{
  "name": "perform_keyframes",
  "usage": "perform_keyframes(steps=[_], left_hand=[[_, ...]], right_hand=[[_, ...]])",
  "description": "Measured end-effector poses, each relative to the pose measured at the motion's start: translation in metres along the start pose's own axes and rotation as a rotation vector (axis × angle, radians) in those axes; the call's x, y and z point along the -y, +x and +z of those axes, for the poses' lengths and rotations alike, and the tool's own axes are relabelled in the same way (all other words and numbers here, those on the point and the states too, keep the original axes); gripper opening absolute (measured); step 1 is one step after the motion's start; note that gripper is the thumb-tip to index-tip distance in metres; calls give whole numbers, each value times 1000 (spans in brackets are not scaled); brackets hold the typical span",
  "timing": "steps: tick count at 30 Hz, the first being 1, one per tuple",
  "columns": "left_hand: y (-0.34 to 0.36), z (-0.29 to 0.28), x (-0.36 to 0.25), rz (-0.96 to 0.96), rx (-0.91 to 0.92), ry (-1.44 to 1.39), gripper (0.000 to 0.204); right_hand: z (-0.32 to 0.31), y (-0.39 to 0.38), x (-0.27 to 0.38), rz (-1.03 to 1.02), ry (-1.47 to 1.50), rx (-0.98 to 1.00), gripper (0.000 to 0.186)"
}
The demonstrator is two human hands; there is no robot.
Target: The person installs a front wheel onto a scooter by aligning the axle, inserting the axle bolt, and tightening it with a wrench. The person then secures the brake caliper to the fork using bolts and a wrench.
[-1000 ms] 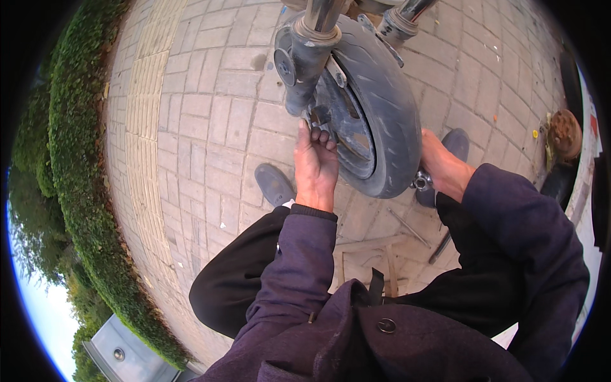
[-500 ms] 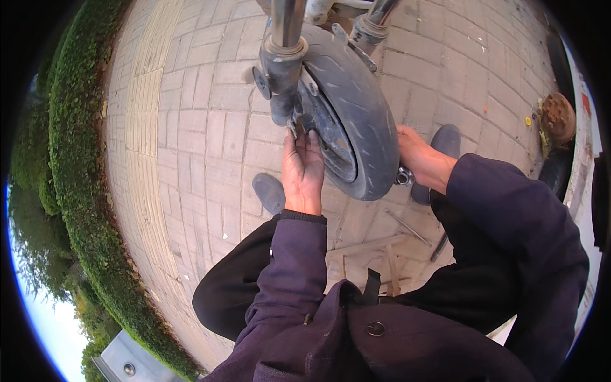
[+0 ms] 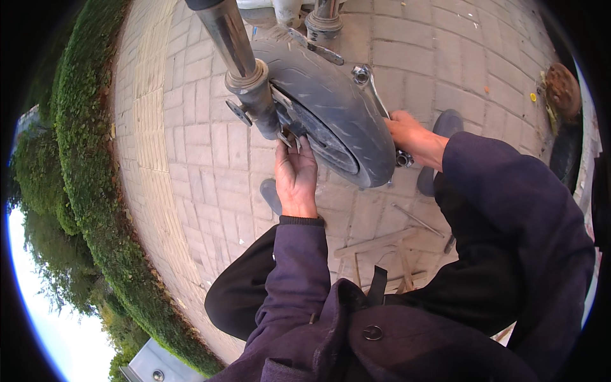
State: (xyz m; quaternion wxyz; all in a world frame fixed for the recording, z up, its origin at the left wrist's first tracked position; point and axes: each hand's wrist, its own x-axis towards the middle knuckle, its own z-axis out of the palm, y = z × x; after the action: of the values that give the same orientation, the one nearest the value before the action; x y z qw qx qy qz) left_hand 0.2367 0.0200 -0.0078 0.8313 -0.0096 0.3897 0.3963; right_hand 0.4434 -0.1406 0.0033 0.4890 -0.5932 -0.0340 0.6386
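Observation:
A wheel with a worn black tyre (image 3: 356,121) stands between my hands, beside a metal fork leg (image 3: 251,95). My left hand (image 3: 296,184) is palm up under the leg's lower end, its thumb and fingers closed round a small part near the axle; what they grip is too hidden to name. On the tyre's right side my right hand (image 3: 412,139) wraps round a chrome socket wrench (image 3: 380,99). One socket end shows above the hand and another below it. The wheel hides part of the wrench and my right fingertips.
A second fork leg (image 3: 323,22) rises behind the wheel. Between my feet lie a thin metal rod (image 3: 418,220) and wooden strips (image 3: 375,243). At the right is a rusty round part (image 3: 562,90) by dark tyres. A hedge (image 3: 95,216) borders the brick paving (image 3: 203,140) on the left.
The fork and wheel have shifted left and tilted in view. More of the chrome wrench shows above my right hand. My left hand stays at the fork leg's lower end.

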Motion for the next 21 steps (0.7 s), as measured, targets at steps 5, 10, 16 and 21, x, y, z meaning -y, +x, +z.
perform_keyframes(steps=[5, 10, 16, 21], left_hand=[[6, -5, -9, -58, 23, 3, 29], [10, 0, -21, -84, 18, 52, 25], [7, 14, -32, -217, -35, 53, 25], [3, 13, -31, -257, 47, 123, 25]], right_hand=[[14, 3, -13, -45, -39, 45, 34], [26, -7, -8, 63, -71, 60, 29], [6, 8, 11, 72, -173, -114, 29], [-1, 2, 5, 59, -305, 50, 28]])
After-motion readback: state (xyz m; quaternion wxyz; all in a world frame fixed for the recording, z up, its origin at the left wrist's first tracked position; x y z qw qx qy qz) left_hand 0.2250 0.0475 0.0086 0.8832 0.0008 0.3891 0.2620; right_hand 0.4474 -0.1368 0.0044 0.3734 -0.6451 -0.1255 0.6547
